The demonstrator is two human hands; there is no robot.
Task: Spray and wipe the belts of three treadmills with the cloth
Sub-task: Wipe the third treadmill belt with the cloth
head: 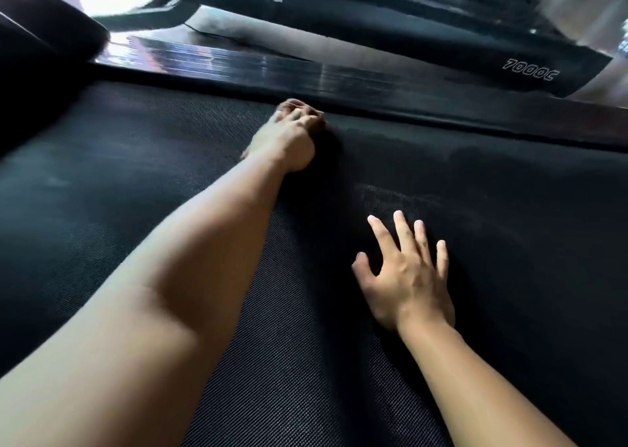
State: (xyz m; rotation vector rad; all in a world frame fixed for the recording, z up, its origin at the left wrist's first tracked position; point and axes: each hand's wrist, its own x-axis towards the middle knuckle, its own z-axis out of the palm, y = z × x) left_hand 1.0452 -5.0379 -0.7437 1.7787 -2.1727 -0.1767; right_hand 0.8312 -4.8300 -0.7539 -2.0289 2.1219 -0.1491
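Bare forearms; left hand, right hand.

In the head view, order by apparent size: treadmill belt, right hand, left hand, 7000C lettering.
Treadmill belt
Right hand
Left hand
7000C lettering
The hands differ mostly because the right is nearer.

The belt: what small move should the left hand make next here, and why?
Probably sweep the left hand rightward along the far edge of the belt. Its fingers are curled on a dark bunch, seemingly the cloth, right at that edge, and dull smears show further right. The right hand lies flat on the belt, so it seems to brace.
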